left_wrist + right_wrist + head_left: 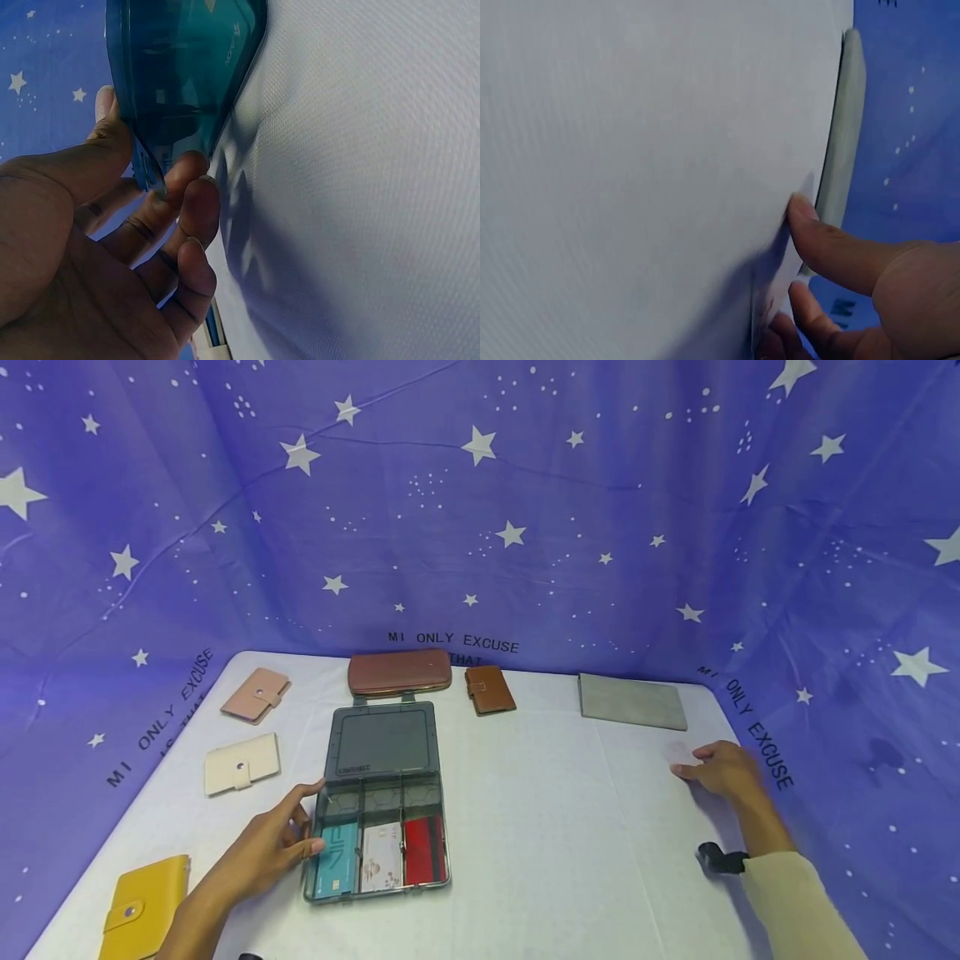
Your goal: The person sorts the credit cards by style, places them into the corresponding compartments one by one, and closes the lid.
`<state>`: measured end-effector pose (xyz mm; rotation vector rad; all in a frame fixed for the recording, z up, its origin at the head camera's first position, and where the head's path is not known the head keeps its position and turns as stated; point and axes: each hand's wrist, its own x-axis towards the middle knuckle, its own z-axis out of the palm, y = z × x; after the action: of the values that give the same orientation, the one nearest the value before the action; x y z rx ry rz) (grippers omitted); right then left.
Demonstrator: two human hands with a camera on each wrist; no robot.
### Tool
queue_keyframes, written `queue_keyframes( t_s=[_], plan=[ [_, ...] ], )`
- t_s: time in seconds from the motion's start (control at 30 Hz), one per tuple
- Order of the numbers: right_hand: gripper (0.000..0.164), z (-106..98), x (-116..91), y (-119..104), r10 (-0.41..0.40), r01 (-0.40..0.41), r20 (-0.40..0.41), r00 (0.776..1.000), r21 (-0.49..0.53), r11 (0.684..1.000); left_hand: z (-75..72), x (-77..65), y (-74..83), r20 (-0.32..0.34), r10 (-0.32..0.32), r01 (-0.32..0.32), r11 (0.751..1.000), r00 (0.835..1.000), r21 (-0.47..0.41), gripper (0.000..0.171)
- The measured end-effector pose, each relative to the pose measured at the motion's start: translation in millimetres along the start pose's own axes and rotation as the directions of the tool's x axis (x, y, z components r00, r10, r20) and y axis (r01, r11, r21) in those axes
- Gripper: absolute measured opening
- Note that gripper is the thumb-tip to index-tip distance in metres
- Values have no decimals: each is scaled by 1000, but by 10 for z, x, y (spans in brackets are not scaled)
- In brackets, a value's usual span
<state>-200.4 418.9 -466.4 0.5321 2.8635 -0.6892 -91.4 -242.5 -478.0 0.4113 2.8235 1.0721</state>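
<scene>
A smoky see-through plastic case (384, 743) lies with its lid folded back. Its front compartments hold a teal card (337, 860), a white card (382, 858) and a red card (420, 852). My left hand (272, 837) grips the case's left side, thumb over the rim; in the left wrist view its fingers (196, 206) curl by the outer wall. At the far right of the table, my right hand (723, 768) pinches a thin pale card (772, 300) between thumb and fingers, low over the cloth. Beyond it lies a grey wallet (632, 701).
A maroon wallet (400, 671) and a small brown card holder (490, 690) lie behind the case. Along the left are a pink card holder (253, 695), a cream one (242, 764) and a yellow one (146, 906). A starry purple curtain (480, 527) surrounds the white table (540, 827).
</scene>
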Motion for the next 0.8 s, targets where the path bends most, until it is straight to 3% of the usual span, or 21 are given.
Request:
queue_keyframes(
  t_s=[0.2, 0.33, 0.47, 0.57, 0.7, 0.8],
  plan=[
    [41, 178, -156, -212, -196, 193, 48, 979, 68, 979, -23, 5, 21, 7, -19, 19, 1000, 1000, 9, 78],
    [27, 324, -321, -474, -343, 329, 94, 935, 136, 934, -23, 4, 17, 9, -21, 21, 1000, 1000, -2, 78],
    [28, 474, -520, -782, -495, 451, 136, 858, 259, 854, -8, -3, 0, 12, -26, 26, 1000, 1000, 5, 79],
    [39, 592, -677, -1022, -605, 506, 197, 771, 388, 771, -2, -3, -9, 9, -20, 20, 1000, 1000, 5, 79],
    [44, 773, -878, -1350, -701, 516, 269, 660, 516, 684, -2, -1, -9, 1, -5, 5, 1000, 1000, -3, 78],
    [41, 929, -1039, -1606, -726, 477, 308, 615, 588, 654, -6, -3, -11, 3, -6, 6, 1000, 1000, -3, 77]
  ],
)
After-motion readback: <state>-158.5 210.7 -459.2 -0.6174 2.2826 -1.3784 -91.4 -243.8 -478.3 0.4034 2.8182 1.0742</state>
